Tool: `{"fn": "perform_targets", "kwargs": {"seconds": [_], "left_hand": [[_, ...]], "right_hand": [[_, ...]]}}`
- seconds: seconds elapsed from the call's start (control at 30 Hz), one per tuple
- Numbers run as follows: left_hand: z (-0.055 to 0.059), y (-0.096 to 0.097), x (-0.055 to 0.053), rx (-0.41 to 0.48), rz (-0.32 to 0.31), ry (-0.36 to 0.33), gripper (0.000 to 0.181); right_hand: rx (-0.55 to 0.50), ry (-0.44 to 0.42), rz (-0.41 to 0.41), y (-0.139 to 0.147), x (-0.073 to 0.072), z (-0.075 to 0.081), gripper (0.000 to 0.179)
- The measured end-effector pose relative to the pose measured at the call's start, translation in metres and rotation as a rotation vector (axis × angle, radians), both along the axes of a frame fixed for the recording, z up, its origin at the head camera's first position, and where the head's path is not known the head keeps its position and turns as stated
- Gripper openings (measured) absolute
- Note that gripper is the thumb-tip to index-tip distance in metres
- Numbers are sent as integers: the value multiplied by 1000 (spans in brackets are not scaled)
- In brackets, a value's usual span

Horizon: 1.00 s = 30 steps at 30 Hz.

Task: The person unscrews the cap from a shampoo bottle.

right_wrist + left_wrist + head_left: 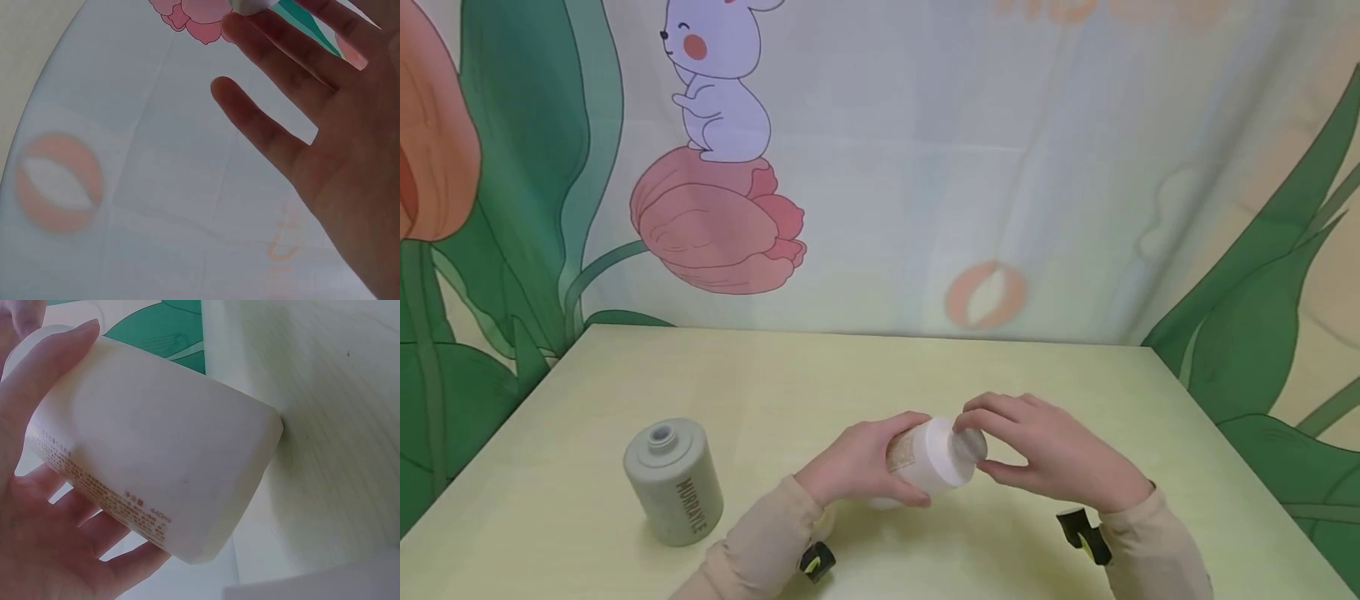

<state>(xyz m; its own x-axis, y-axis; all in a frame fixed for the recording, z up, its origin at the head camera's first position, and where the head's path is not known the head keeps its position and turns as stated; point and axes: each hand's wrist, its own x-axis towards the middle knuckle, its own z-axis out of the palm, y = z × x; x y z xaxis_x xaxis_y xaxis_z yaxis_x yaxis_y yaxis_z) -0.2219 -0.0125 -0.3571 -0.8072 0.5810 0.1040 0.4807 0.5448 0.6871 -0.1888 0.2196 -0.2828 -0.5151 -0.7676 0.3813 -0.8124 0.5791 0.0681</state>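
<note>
My left hand [861,462] grips a white bottle [921,458] round its body, tilted with its top toward the right. Small brown print shows on the bottle's side [156,437] in the left wrist view, where the thumb lies across it and the fingers curl beneath. At the bottle's top, the fingers and thumb of my right hand [1052,450] are curled round a greyish round cap [972,446]. Only a sliver of the cap [253,5] shows in the right wrist view, by the fingertips; the little finger stands away from it.
A grey-green bottle [673,483] marked MURRAYLE stands upright on the left of the pale yellow table [820,367], its neck uncovered. Behind the table hangs a curtain [880,167] printed with flowers, leaves and a rabbit.
</note>
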Motion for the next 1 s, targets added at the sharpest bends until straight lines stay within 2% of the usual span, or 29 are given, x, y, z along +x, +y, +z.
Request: {"fn": "perform_targets", "kwargs": {"seconds": [0.17,0.3,0.5,0.6,0.7,0.93,1.0], "left_hand": [[-1,0,0,22,-5,-1,73],[-1,1,0,28,-9,-4,72],[-2,1,0,17,-10,-17,72],[-2,-1,0,9,-5,-26,73],[-2,-3,0,3,1,-26,73],[-1,-4,0,17,-5,-14,72],[-1,-4,-1,20,-4,-12,72]], "right_hand": [[-15,13,-77,0,-1,0,43],[-50,54,-124,1,-2,-1,37],[-34,63,-52,1,-3,-4,29],[-8,38,-10,1,-2,-4,32],[13,10,-9,-1,-1,-4,37],[-20,23,-148,-3,-1,-3,40],[-28,36,-146,-3,-2,-3,36]]}}
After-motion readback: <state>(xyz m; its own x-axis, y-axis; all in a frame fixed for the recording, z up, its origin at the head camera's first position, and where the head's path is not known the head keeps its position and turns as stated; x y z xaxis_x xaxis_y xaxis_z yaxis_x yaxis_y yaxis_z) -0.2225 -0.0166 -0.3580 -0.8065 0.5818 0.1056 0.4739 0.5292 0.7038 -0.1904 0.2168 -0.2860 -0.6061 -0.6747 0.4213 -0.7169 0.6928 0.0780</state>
